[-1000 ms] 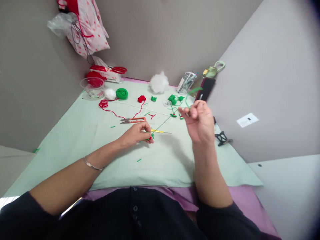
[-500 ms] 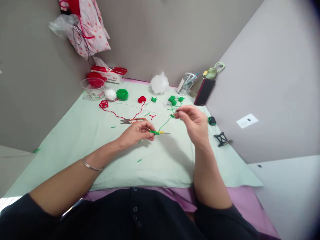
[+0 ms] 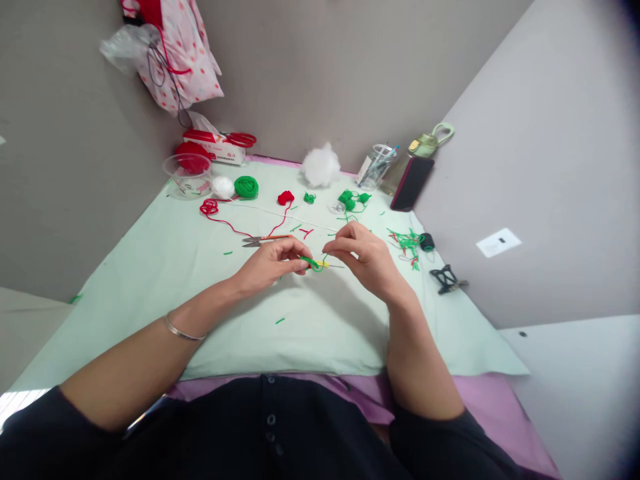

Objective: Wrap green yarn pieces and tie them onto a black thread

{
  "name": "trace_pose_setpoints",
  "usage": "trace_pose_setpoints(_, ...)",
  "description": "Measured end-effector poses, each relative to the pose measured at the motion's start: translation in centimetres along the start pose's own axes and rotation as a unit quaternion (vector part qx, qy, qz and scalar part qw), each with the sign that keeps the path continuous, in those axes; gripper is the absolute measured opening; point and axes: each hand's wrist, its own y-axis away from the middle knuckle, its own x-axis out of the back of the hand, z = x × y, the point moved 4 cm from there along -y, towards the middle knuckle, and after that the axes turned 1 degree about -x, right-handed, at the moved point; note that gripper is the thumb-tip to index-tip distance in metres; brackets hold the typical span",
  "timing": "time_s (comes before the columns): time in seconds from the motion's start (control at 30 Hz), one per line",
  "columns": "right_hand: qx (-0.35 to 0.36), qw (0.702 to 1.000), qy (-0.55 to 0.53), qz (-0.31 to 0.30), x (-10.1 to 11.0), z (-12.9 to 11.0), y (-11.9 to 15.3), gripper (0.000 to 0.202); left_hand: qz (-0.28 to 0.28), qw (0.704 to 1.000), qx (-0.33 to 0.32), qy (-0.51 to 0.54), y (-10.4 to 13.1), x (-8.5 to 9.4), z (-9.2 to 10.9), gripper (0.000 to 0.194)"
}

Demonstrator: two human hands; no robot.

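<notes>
My left hand (image 3: 276, 265) pinches a small green crocheted piece (image 3: 311, 263) with a bit of red at its edge. A yellow-handled hook (image 3: 323, 264) lies just right of that piece, its thin metal tip pointing right. My right hand (image 3: 363, 257) is closed at the fingertips on a green yarn strand (image 3: 324, 259) that curves down towards the piece. Behind my left hand, thread snips (image 3: 265, 240) with orange handles rest on the pale green cloth.
Behind my hands are a green yarn ball (image 3: 246, 187), red yarn (image 3: 209, 207), white stuffing (image 3: 321, 165) and small green pieces (image 3: 350, 199). At the right are yarn scraps (image 3: 407, 245), a black stand (image 3: 444, 279), a phone (image 3: 413, 183) and a bottle (image 3: 423, 145).
My right hand has come down and left, close to the green piece, and the strand between my hands now hangs in a short curve. My left hand has stayed almost in place.
</notes>
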Motion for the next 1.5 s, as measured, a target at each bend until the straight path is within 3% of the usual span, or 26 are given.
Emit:
trace_pose_setpoints(0.6,0.009,1.000,0.015,-0.022,-0.2,-0.1,0.1,0.020,-0.003,1.000,0.006,-0.010,0.1,-0.1,0.0,0.015)
trace_pose_setpoints(1.0,0.008,0.995,-0.087,-0.047,-0.6,-0.8,-0.1,0.017,-0.012,0.999,0.003,0.033,0.0,-0.1,0.0,0.029)
trace_pose_setpoints(1.27,-0.014,0.994,-0.111,0.021,-1.6,-1.0,-0.3,0.016,0.035,0.993,0.019,0.115,0.0,0.3,-0.2,0.039)
trace_pose_setpoints(1.5,0.000,0.994,-0.103,0.047,-1.5,-1.1,-0.2,0.022,0.029,0.993,0.001,0.113,0.0,0.5,-0.2,0.036)
